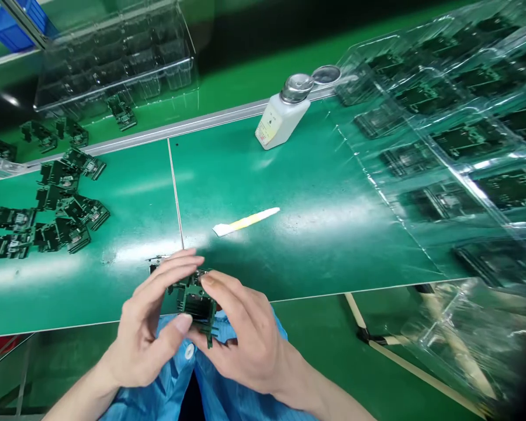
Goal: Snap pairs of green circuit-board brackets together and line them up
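Observation:
Both hands meet over the near edge of the green table (pixel 289 193), holding a small green circuit board (pixel 196 302) with a dark metal part on it. My left hand (pixel 151 324) pinches the board from the left, thumb under and fingers over its top. From the right, my right hand (pixel 241 333) grips the same board, its index finger resting on the upper edge. Below the hands a blue sleeve or coat (pixel 175 374) shows.
Several loose green boards (pixel 65 204) lie in a heap at the left. A white dispenser bottle (pixel 284 114) stands at the back centre. A white-and-yellow swab (pixel 245 222) lies mid-table. Clear plastic trays (pixel 456 134) holding boards fill the right; another clear tray (pixel 118 52) sits at the back left.

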`<state>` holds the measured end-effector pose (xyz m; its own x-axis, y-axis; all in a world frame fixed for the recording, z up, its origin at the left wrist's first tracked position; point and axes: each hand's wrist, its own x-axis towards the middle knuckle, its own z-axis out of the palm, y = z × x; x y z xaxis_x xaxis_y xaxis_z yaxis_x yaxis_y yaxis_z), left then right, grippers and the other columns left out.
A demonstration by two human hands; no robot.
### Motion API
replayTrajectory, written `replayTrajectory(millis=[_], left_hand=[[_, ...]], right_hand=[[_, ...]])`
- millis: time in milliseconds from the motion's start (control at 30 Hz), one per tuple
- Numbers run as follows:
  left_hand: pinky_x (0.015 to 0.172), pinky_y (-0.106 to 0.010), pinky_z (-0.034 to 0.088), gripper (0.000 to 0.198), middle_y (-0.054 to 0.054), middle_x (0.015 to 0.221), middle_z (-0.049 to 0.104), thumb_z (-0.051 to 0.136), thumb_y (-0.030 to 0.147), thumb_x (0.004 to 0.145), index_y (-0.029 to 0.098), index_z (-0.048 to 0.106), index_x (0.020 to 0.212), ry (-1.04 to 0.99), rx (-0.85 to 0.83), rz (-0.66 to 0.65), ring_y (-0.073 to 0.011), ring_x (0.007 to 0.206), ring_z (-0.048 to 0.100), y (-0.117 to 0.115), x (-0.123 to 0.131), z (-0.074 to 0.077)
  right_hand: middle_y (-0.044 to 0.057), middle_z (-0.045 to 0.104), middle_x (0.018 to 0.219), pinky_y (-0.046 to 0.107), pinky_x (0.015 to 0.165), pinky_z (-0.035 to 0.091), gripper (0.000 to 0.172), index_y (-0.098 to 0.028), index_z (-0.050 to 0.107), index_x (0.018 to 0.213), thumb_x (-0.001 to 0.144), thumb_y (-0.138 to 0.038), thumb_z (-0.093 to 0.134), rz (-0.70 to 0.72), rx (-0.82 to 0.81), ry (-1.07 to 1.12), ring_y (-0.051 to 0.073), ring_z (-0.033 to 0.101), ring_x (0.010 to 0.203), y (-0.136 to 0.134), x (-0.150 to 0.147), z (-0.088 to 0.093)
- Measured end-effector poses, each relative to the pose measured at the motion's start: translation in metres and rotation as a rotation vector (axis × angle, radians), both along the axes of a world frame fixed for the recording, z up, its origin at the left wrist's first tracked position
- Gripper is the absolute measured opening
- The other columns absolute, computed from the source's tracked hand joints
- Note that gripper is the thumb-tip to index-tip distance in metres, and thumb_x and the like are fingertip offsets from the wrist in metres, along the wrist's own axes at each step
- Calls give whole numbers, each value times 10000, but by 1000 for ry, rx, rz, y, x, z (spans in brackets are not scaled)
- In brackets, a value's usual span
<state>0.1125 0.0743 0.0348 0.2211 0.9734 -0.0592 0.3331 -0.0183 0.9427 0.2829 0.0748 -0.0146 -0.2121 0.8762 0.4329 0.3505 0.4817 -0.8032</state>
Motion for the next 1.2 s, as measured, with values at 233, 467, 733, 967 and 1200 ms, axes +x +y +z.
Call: replayTrajectory(millis=[233, 467, 733, 967, 1200], left_hand=[[900, -318, 604, 191, -72, 1157, 742, 599, 155, 907, 250, 699, 1039, -193, -88, 151, -219, 1119, 692, -1, 18, -7], [880, -276, 612, 213, -42, 1109, 760, 614, 147, 904, 266, 722, 1043, -169, -100, 184, -185, 1037, 721, -6, 20, -4], [1180, -341, 412, 498, -45, 1363, 652, 660, 120, 850, 243, 612, 1330, 159, 239, 189, -220, 1332, 553, -11, -26, -6], [1164, -492, 417, 797, -114, 1532, 488, 756, 353, 812, 296, 372, 1508, 463, -166, 103, -319, 1403, 478, -29, -96, -31], [1095, -463, 491, 619, -89, 1394, 623, 757, 375, 819, 302, 513, 1383, 477, -145, 45, -285, 1309, 575, -17, -79, -45]], right_hand=[[131, 730, 1122, 297, 761, 651, 436, -123, 534, 1320, 916, -251, 636, -67, 47, -2, 216, 734, 967, -3, -4, 3], [149, 712, 1155, 295, 789, 638, 381, -96, 524, 1285, 984, -327, 552, 32, 37, 7, 206, 717, 1032, -6, 4, 4], [162, 680, 1218, 413, 908, 620, 490, -129, 464, 1394, 985, -393, 525, 108, -257, -131, 263, 678, 1131, 1, 27, -21], [162, 679, 1225, 529, 913, 606, 495, -129, 489, 1371, 948, -372, 570, 152, -273, -288, 306, 653, 1119, 13, 27, -38], [161, 630, 1307, 542, 1040, 546, 506, -119, 457, 1387, 931, -286, 599, 355, -262, -310, 325, 526, 1316, 27, -5, -17]])
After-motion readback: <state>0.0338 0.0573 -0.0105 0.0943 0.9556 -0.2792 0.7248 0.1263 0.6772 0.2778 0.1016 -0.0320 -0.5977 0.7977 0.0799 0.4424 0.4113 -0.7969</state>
